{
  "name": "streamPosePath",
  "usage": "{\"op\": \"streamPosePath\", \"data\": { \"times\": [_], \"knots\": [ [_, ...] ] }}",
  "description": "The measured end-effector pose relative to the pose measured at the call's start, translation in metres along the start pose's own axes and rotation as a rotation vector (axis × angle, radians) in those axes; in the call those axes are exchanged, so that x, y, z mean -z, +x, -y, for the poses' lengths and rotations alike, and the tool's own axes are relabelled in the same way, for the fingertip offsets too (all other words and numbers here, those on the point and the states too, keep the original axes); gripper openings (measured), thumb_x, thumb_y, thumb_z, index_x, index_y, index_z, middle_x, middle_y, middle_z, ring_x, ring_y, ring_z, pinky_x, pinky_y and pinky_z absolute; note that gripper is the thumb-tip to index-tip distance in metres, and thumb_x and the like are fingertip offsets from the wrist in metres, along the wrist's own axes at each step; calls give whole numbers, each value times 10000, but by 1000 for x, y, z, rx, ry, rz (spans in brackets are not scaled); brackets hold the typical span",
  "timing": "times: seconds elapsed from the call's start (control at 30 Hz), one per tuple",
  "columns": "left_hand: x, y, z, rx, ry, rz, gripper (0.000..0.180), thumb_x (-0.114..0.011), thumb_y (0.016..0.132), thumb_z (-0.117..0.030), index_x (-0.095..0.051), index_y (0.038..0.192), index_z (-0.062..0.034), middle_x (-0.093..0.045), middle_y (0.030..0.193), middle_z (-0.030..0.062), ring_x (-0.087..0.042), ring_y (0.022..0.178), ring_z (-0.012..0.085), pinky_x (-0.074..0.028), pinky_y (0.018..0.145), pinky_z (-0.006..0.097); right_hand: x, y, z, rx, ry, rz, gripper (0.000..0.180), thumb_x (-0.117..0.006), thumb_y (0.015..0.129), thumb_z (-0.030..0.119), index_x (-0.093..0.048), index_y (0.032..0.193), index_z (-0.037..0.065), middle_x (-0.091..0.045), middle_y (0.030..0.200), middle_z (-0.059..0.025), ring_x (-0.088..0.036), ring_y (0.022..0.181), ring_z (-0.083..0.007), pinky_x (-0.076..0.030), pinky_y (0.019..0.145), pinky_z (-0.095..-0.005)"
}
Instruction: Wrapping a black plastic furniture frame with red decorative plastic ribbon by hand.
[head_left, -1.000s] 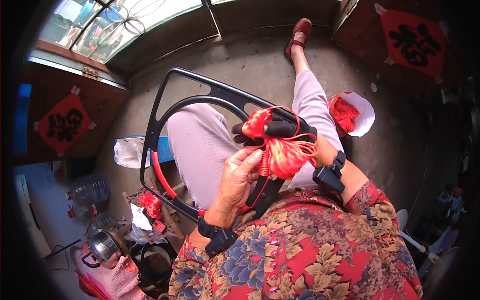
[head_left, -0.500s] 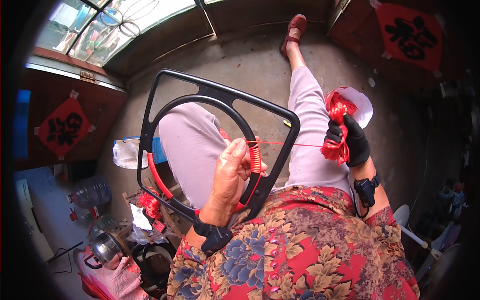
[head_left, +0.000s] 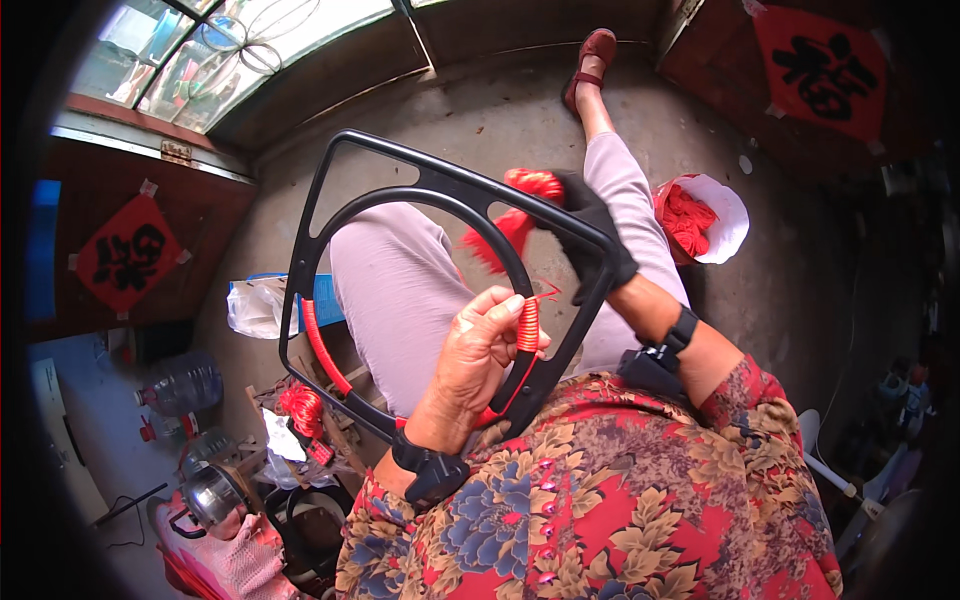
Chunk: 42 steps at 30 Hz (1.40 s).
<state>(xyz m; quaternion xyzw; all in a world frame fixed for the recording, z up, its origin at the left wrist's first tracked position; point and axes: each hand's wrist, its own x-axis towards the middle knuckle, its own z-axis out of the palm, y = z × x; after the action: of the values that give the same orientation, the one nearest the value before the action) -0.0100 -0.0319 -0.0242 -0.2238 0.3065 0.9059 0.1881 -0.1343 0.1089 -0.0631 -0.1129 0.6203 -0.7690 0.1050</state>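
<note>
- The black frame (head_left: pixel 400 190) sits propped across the person's lap, roughly a rounded trapezoid with an inner ring, its top-left corner pointing toward the window (head_left: pixel 230 60) and its lower right edge down by the floral shirt (head_left: pixel 620 500).
- Left hand (head_left: pixel 478 360) is closed around the lower right stretch of the inner ring, thumb and fingers pinching right where the red cord wrapping (head_left: pixel 527 325) is coiled tight on the bar.
- Another wrapped red section (head_left: pixel 322 345) runs along the lower left curve of the ring, well apart from the left hand.
- Right hand (head_left: pixel 590 240) wears a black glove and is shut on a bundle of red cord (head_left: pixel 510 215), held up just at the frame's upper right edge; the loose tail of the bundle hangs inside the ring opening.
- A thin red strand (head_left: pixel 545 295) runs from the wrapping toward the gloved hand, looks fairly taut.
- Both wrists have black bands on them.
- Room-wise: the concrete floor (head_left: pixel 470 110) beyond the knees is mostly bare out to the wall, so there's space past the frame's top edge.
- Right of the outstretched leg, a white bag of red cord (head_left: pixel 705 215) sits on the floor, near the gloved hand but not touching.
- Left side is cluttered: a plastic bag (head_left: pixel 255 305), a water jug (head_left: pixel 185 385), a metal pot (head_left: pixel 210 495) and a small red cord bundle (head_left: pixel 300 410) crowd in close below the frame's left edge.
</note>
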Motion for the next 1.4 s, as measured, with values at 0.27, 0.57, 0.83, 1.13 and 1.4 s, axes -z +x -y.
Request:
{"op": "streamPosePath", "data": {
  "times": [0.27, 0.57, 0.83, 1.13, 1.4],
  "knots": [
    [14, -6, 2, -5, -78, 134, 280, -621, 844, -148, -562, 1080, -11, -628, 1007, 150, -650, 825, 255, -546, 738, 365, -33, -6, 6, -679, 879, 587, 460, -529, 899, 175, -402, 1300, -10, -592, 1072, -138, -590, 979, -188, -463, 889, -320],
    [8, -1, 4, -189, 66, -40, 199, -575, 883, -120, -581, 1044, -4, -636, 961, 62, -638, 806, 136, -538, 733, 266, -24, -3, 35, -620, 756, 670, 484, -595, 845, 90, -424, 1286, -9, -608, 1045, -108, -593, 964, -164, -473, 864, -304],
    [1, -1, -3, -119, 183, -37, 174, -529, 917, -164, -566, 989, -10, -641, 851, 92, -645, 728, 156, -555, 630, 284, 74, -48, -20, -641, 998, 185, 352, -565, 889, 237, -517, 1141, -4, -610, 1052, -124, -587, 975, -240, -461, 885, -332],
    [-7, 2, -4, -96, 67, -53, 164, -523, 916, -185, -545, 977, -34, -625, 744, 113, -644, 664, 190, -549, 605, 324, 121, -88, 42, -534, 809, 25, 332, -473, 935, 307, -503, 1089, 15, -542, 794, -55, -543, 767, -181, -449, 737, -308],
    [-4, 0, 0, -108, 142, -64, 123, -561, 893, -153, -544, 962, -52, -619, 710, 86, -656, 625, 205, -559, 547, 328, 150, -69, 33, -418, 823, -299, 291, -539, 906, 253, -508, 1090, 29, -552, 775, -56, -560, 714, -169, -483, 685, -302]
  ]
}}
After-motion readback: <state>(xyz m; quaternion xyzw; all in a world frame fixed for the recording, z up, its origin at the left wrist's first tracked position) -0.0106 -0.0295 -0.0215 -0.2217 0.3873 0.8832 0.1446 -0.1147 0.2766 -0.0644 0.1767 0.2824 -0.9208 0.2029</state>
